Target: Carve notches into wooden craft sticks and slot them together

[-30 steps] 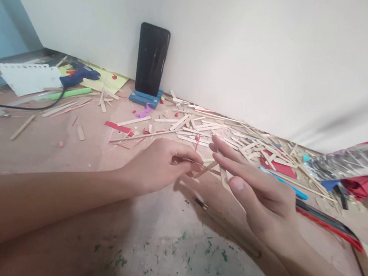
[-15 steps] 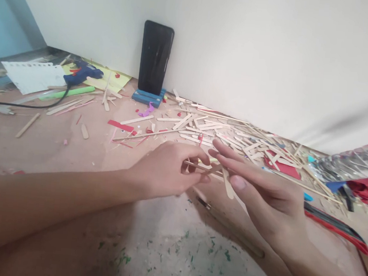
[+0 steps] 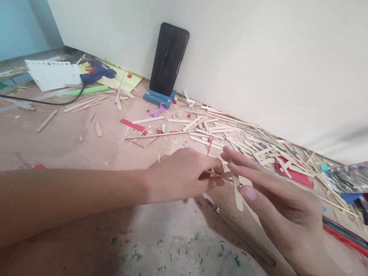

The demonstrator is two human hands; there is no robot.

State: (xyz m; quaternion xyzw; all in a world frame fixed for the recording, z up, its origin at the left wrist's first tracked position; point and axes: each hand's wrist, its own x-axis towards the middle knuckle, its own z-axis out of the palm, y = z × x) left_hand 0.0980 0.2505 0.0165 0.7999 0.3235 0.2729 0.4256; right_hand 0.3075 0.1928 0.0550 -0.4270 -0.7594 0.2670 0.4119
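Note:
My left hand (image 3: 181,174) is closed in a pinch on the end of a thin wooden stick piece (image 3: 214,174) held just above the floor. My right hand (image 3: 275,197) faces it with fingers stretched out and close together, and a flat popsicle stick (image 3: 237,195) hangs down from between the fingers and thumb. The two hands meet at the fingertips, where the stick pieces cross. A thin paintbrush (image 3: 240,233) lies on the floor right under them.
Several loose popsicle sticks (image 3: 210,129) and red paper scraps (image 3: 292,173) litter the floor along the white wall. A black phone (image 3: 169,59) stands on a blue stick holder (image 3: 159,97). A blue glue gun (image 3: 96,72), its black cord and white paper lie at back left. Plastic bags sit at right.
The camera view has shifted left, so everything sits further right in the picture. My left hand's fingers have closed tighter on the stick piece; both hands stay together.

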